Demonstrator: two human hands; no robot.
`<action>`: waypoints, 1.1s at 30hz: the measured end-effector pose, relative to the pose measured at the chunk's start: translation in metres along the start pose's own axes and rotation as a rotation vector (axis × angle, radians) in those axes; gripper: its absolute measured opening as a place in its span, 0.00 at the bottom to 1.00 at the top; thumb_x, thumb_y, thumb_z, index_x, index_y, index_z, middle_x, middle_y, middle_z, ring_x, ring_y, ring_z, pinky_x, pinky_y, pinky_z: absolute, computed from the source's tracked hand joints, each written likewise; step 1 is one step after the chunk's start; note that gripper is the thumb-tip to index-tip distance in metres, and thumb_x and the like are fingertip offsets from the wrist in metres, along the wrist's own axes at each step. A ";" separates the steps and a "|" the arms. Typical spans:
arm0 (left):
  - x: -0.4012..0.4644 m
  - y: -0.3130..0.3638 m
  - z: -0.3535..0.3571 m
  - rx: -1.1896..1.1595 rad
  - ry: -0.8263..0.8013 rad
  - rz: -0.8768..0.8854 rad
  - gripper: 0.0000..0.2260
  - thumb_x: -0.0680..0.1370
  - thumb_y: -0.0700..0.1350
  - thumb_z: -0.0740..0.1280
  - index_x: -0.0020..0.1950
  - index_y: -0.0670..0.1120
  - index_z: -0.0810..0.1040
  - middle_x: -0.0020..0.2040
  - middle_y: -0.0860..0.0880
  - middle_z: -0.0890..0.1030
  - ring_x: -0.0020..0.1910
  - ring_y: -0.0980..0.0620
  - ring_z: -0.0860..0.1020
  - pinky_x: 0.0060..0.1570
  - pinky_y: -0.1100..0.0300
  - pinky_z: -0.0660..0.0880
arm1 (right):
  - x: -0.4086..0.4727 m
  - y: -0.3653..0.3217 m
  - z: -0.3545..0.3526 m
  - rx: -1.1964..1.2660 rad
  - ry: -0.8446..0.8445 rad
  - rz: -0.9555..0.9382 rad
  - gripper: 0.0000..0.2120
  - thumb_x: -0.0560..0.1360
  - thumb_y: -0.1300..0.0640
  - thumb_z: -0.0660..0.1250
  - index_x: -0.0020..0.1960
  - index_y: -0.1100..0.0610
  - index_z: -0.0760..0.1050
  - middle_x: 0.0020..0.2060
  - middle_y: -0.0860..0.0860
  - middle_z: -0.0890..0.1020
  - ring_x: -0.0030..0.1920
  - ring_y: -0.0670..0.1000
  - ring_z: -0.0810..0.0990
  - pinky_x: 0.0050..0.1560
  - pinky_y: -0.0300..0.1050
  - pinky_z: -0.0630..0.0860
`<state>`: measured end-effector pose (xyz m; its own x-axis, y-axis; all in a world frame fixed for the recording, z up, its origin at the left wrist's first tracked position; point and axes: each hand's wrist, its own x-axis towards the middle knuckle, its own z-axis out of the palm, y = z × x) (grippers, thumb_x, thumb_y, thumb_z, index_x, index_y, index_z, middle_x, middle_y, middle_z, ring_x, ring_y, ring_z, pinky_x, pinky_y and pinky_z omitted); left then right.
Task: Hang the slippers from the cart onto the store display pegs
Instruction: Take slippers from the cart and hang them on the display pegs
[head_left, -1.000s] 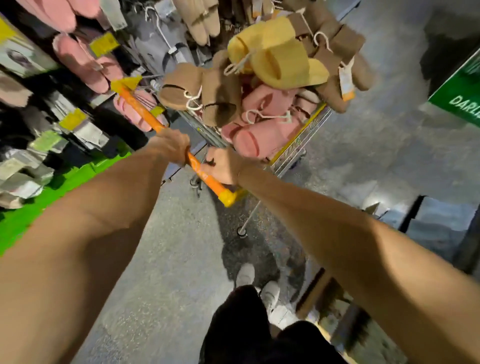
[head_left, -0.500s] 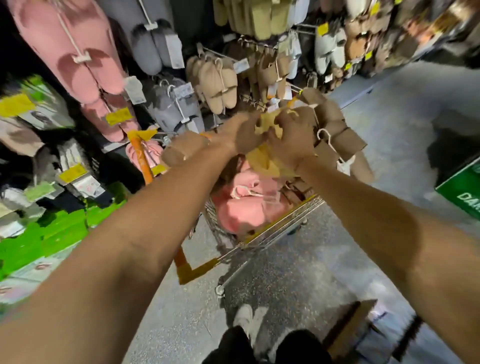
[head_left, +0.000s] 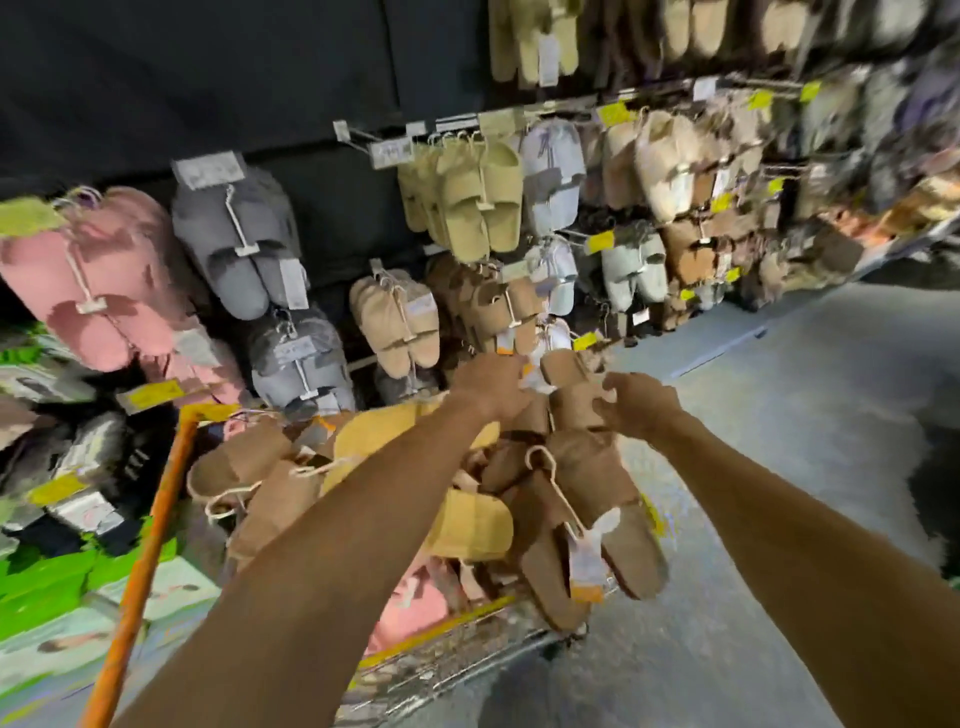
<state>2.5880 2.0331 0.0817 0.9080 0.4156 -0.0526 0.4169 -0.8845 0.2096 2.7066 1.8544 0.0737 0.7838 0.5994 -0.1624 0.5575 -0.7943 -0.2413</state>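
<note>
We reach both arms out over the loaded cart (head_left: 452, 631), and our left hand (head_left: 491, 384) and right hand (head_left: 641, 408) meet on one pair of brown slippers (head_left: 574, 400) held up at the far end of the heap, just in front of the display wall. The left hand's fingers are curled closed at the pair's upper left edge, where a pale tag shows beside the knuckles; the right hand pinches the pair's right side, thumb on the near face. Whether the left hand grips the hanger or the slipper itself, we cannot tell through the blur. Below our forearms the cart is piled with more pairs: brown ones with a white plastic hanger (head_left: 553, 491) lying on top, yellow slippers (head_left: 467, 522), and pink ones low in the basket. The cart's orange handle (head_left: 140, 566) runs down the left. On the wall, pegs carry pink slippers (head_left: 98, 291), grey slippers (head_left: 239, 244), olive slides (head_left: 478, 202) and tan slippers (head_left: 395, 322), with yellow price labels along the rails.
</note>
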 end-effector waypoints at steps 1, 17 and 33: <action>0.012 0.014 0.003 -0.004 -0.010 -0.027 0.14 0.79 0.55 0.63 0.55 0.45 0.78 0.49 0.44 0.79 0.55 0.39 0.78 0.46 0.50 0.72 | 0.012 0.015 -0.005 -0.001 -0.019 -0.012 0.20 0.78 0.45 0.63 0.67 0.52 0.73 0.65 0.57 0.77 0.65 0.61 0.75 0.65 0.56 0.71; 0.213 0.054 0.094 -0.128 -0.101 -0.421 0.16 0.80 0.48 0.64 0.67 0.47 0.76 0.63 0.45 0.78 0.59 0.40 0.78 0.52 0.53 0.75 | 0.218 0.093 0.015 0.177 -0.275 -0.302 0.19 0.82 0.59 0.59 0.71 0.63 0.68 0.64 0.62 0.77 0.65 0.63 0.74 0.57 0.45 0.70; 0.230 0.061 0.140 0.052 -0.344 -0.699 0.13 0.80 0.41 0.64 0.64 0.45 0.77 0.62 0.43 0.79 0.64 0.39 0.76 0.64 0.47 0.69 | 0.320 0.111 0.036 0.086 -0.445 -0.876 0.08 0.74 0.52 0.67 0.49 0.54 0.80 0.48 0.57 0.79 0.53 0.61 0.77 0.52 0.51 0.73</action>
<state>2.8280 2.0452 -0.0546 0.3919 0.7983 -0.4573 0.8906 -0.4539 -0.0290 3.0091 1.9620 -0.0398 -0.0810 0.9689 -0.2339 0.8562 -0.0525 -0.5140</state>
